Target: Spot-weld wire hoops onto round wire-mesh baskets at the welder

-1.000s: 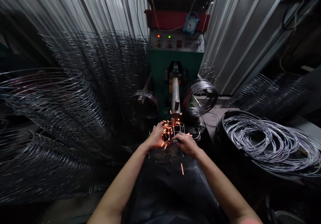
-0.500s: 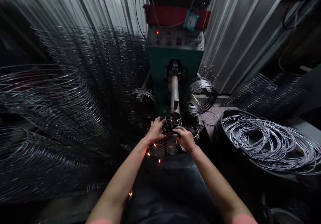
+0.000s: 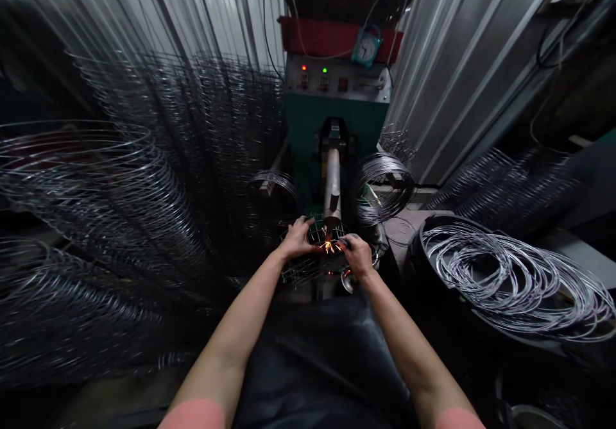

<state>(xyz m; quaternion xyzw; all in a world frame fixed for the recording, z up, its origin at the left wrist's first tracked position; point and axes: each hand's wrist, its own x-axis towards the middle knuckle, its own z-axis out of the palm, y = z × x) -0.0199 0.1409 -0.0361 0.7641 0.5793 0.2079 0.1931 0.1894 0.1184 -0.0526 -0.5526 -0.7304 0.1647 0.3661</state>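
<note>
Right, sparks [image 3: 328, 247] burst just below centre frame, under the spot welder's upper arm [image 3: 332, 188]; there the left hand [image 3: 296, 240] grasps the wire-mesh basket [image 3: 303, 267], the right hand [image 3: 359, 254] pinching its right side; looped wire [image 3: 505, 272] lies lower right.

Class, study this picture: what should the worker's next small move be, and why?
Probably shift the silver wire-mesh piece slightly beneath the grey cylindrical metal rod, but only once the bright orange sparks fade. They burst by the rod's tip, between the left hand and right hand, which are both at the mesh, so moving sooner might disturb that spot.
</note>
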